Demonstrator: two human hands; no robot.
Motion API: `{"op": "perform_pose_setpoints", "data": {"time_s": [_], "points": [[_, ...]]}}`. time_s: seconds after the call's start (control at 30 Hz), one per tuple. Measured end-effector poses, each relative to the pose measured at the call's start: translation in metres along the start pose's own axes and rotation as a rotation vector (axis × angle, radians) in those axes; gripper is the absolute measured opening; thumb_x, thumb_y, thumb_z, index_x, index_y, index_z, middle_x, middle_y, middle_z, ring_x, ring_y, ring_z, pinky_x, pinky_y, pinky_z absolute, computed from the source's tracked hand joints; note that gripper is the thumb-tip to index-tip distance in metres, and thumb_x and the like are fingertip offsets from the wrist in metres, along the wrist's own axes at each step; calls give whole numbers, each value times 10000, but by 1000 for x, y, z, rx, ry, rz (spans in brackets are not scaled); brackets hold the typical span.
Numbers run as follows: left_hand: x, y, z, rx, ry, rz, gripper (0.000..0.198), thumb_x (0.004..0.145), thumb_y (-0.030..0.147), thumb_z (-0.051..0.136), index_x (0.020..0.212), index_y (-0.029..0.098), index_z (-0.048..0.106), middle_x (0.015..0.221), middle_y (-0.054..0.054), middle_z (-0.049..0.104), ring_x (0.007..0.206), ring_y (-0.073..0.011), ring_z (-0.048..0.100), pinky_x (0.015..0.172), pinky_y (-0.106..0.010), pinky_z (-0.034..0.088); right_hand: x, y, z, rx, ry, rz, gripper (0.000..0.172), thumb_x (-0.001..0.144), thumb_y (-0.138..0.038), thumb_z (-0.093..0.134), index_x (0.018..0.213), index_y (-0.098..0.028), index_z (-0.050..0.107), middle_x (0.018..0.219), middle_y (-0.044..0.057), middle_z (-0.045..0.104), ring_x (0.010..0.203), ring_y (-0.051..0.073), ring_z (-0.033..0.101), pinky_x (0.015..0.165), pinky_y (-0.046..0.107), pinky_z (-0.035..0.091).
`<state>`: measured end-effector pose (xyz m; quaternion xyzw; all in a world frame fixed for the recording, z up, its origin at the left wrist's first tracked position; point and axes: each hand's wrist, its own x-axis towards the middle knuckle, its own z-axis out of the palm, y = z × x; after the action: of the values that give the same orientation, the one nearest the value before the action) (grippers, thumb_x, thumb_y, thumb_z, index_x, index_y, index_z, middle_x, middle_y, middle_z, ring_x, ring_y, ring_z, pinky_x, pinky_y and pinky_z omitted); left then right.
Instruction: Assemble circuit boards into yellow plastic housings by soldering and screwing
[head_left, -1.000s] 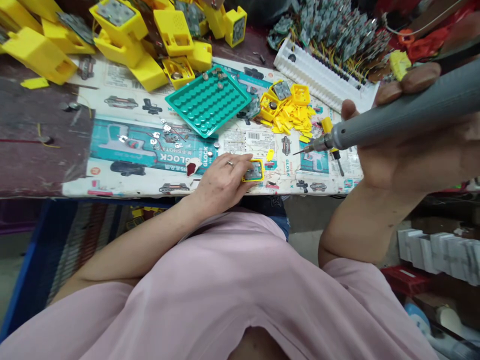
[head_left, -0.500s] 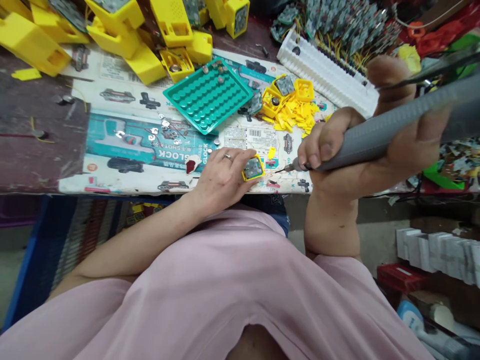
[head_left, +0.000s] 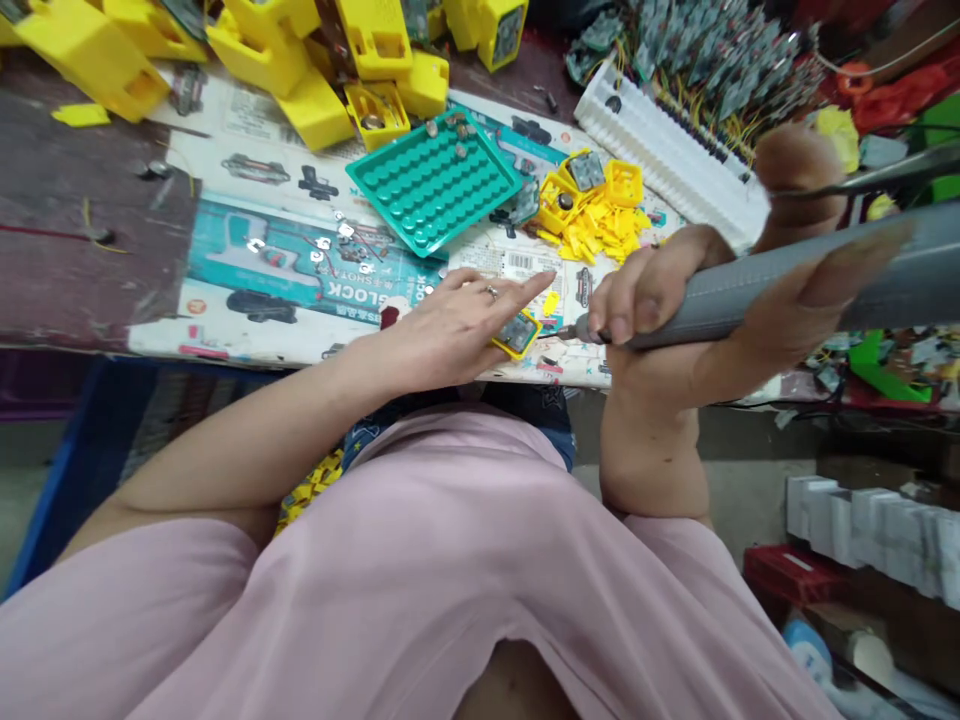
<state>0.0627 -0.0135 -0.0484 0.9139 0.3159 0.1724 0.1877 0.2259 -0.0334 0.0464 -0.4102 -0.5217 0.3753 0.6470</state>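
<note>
Under my left hand (head_left: 469,325) is a small yellow plastic case (head_left: 517,333) with a grey circuit board inside, near the table's front edge. My left index finger stretches over the case, and the thumb is hidden. My right hand (head_left: 675,300) is wrapped round a grey electric screwdriver (head_left: 750,290), whose thin bit points left and reaches the case's right side. A slim metal tool (head_left: 900,172), perhaps tweezers, also lies across the right hand's fingers. Just beyond the case lies a small yellow plastic piece (head_left: 551,302).
A green dimpled tray (head_left: 435,185) with a few small round parts lies ahead. Larger yellow housings (head_left: 262,60) crowd the back left. Yellow bits (head_left: 600,228) are heaped right of the tray. Behind stands a white foam rack (head_left: 667,150) beside wired circuit boards (head_left: 697,60).
My left index finger has lifted off the case's edge and straightened to the right. The screwdriver bit has come closer to the case. The whole view has shifted slightly.
</note>
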Motion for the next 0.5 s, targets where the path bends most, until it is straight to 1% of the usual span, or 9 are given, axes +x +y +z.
{"op": "perform_pose_setpoints", "data": {"time_s": [0.03, 0.1, 0.2, 0.27, 0.33, 0.4, 0.5], "points": [[2, 1, 6, 17, 27, -49, 795, 862, 281, 573, 1568, 183, 220, 1200, -103, 687, 1203, -289, 607, 1034, -464, 424, -2, 3, 1, -35, -1, 4, 450, 773, -784, 599, 979, -391, 528, 450, -108, 376, 319, 117, 406, 364, 269, 418], [5, 5, 16, 70, 96, -132, 792, 857, 328, 599, 1553, 159, 263, 1010, -83, 720, 1036, -284, 662, 971, -450, 446, -5, 13, 1, -121, -37, 3, 508, 761, -831, 553, 1043, -414, 489, 487, -97, 379, 344, 135, 441, 403, 287, 466], [4, 11, 21, 123, 161, -169, 788, 858, 406, 617, 1535, 155, 302, 895, -61, 707, 930, -270, 667, 918, -421, 450, -8, 26, -4, -278, -134, 3, 619, 763, -882, 457, 1174, -419, 462, 607, -64, 484, 424, 146, 519, 501, 313, 530], [3, 13, 20, 137, 170, -171, 776, 865, 419, 609, 1530, 159, 306, 880, -53, 698, 925, -267, 661, 910, -412, 443, -10, 32, -6, -378, -165, 16, 685, 787, -890, 383, 1266, -403, 435, 670, -41, 521, 478, 151, 552, 569, 324, 551], [3, 13, 19, 148, 162, -175, 765, 870, 402, 599, 1529, 153, 302, 908, -62, 697, 947, -276, 654, 904, -410, 437, -11, 35, -6, -425, -188, 29, 723, 808, -887, 317, 1326, -390, 406, 658, -36, 501, 502, 157, 558, 599, 323, 549], [4, 13, 19, 149, 157, -176, 761, 869, 386, 592, 1528, 146, 296, 945, -73, 696, 967, -283, 646, 896, -409, 433, -11, 38, -5, -427, -193, 28, 727, 823, -880, 269, 1352, -395, 380, 616, -44, 459, 491, 164, 543, 583, 316, 533], [5, 11, 21, 148, 167, -171, 771, 863, 384, 591, 1533, 154, 287, 970, -66, 695, 966, -273, 636, 901, -401, 429, -10, 40, -3, -423, -200, 39, 707, 828, -876, 252, 1361, -424, 360, 635, -41, 468, 485, 167, 538, 559, 315, 519]]}}
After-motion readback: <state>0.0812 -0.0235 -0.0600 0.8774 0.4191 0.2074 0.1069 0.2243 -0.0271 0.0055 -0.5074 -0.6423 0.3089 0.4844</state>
